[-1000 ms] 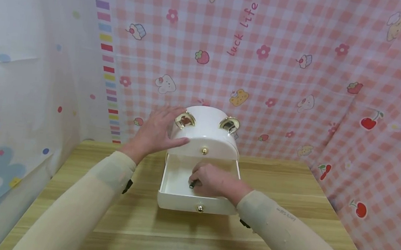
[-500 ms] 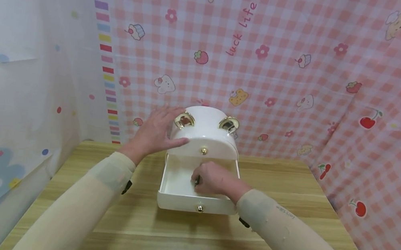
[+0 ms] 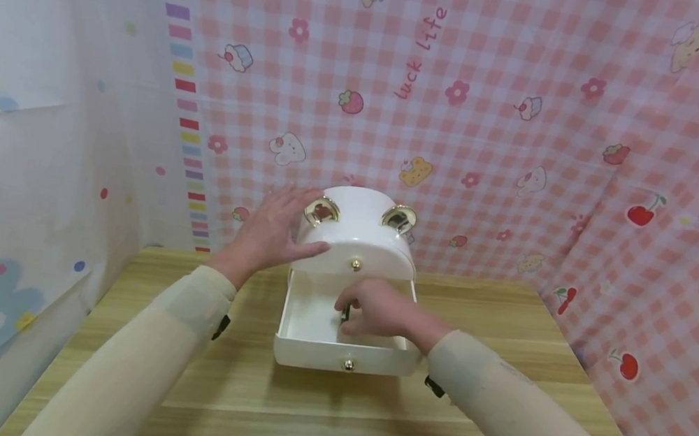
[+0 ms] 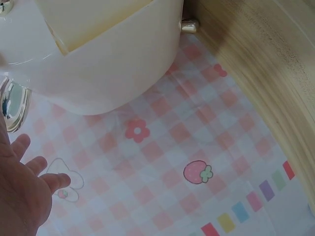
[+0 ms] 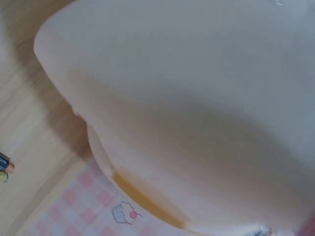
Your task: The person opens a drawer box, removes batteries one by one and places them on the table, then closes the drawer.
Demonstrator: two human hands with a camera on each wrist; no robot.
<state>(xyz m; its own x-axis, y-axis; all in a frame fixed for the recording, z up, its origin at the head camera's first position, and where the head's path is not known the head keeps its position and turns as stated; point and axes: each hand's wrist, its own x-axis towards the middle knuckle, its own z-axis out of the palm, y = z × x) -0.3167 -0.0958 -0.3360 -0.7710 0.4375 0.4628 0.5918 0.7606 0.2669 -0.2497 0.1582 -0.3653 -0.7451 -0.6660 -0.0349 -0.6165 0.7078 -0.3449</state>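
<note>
A white storage box with gold ear-shaped trims stands on the table, its lower drawer pulled out. My left hand rests on the box's upper left side, thumb over the front edge; in the left wrist view its fingers are spread. Inside the drawer, my right hand has thumb and fingers parted around a small dark cylinder, which stands in the gap between them. In the right wrist view the white box wall fills most of the picture and the fingers are hidden.
The wooden table runs up to a pink checked cloth at the back and right. A pale printed sheet hangs at the left. A small black-and-copper thing shows at the left edge of the right wrist view.
My right hand has shifted slightly right, and its fingers have loosened from around the dark cylinder, which now shows more upright. My left hand and the box have stayed still.
</note>
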